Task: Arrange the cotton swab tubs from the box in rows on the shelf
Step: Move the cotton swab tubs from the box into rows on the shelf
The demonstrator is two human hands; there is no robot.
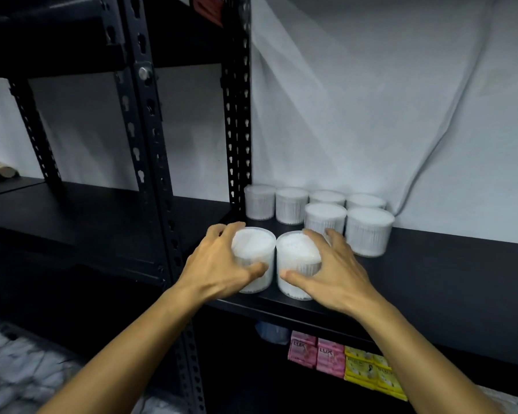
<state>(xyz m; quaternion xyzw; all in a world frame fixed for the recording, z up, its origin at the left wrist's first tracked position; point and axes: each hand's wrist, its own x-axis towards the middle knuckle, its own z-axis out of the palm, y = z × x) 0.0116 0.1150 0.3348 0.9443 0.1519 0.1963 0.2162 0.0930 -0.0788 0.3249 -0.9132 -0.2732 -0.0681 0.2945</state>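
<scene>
Two cotton swab tubs side by side at near shelf (431, 264) edge: left hand (219, 264) gripping left tub (256, 249), right hand (332, 273) gripping right tub (296, 252). Six more tubs (368, 231) far right.

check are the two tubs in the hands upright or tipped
Upright: left tub and right tub stand base-down on the shelf, lids facing up.

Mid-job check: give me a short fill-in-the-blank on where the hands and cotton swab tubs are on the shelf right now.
1. The left hand grips one cotton swab tub; the right hand grips ____ tub.
2. Not counting the held ones, ____ tubs stand at the back of the black shelf.
3. The soap packs lie on the shelf ____ the tubs.

Missing words: one; six; below
</scene>
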